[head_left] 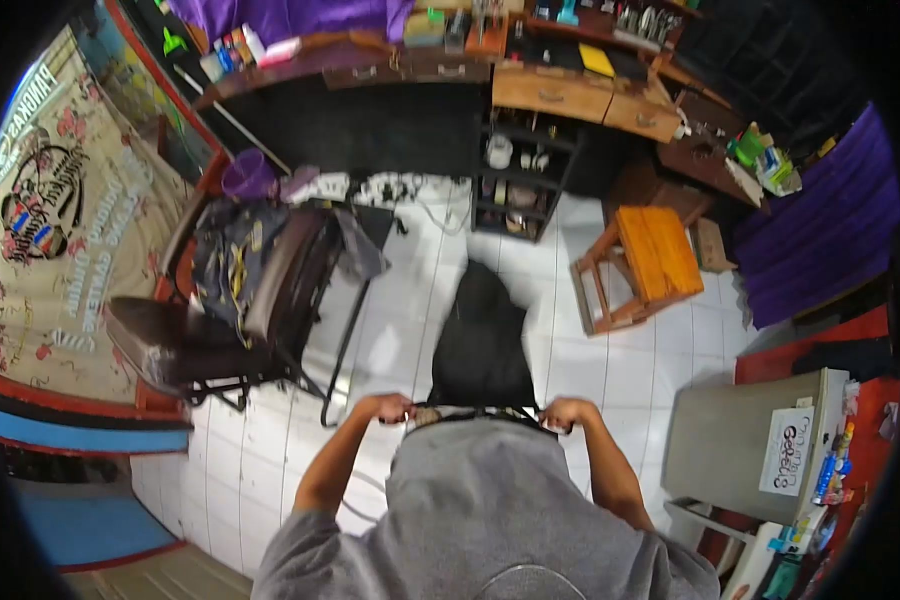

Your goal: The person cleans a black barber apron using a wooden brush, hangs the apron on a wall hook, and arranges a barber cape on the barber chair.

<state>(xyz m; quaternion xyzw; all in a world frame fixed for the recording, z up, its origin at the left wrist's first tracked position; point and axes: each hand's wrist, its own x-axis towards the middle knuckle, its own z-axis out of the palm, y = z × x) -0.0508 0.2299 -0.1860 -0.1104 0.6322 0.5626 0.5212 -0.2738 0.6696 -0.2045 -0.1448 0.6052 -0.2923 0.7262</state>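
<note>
At the left side of my waist, my left hand (388, 408) is closed on a black strap (482, 411). My right hand (567, 413) grips the same strap on the right side. The strap runs across the front of my body, just below the hem of my grey shirt (480, 480). Part of a patterned item shows along it, but I cannot make out what it is. Beyond the strap, black cloth (482, 345) covers my lower body, and its far end is blurred.
A barber-style chair (295, 265) with dark cloth on it stands to the left. An orange wooden stool (655, 255) is at the right. Ahead runs a counter with drawers (545, 95) and a black shelf (525, 180). A grey cabinet (720, 450) stands near my right.
</note>
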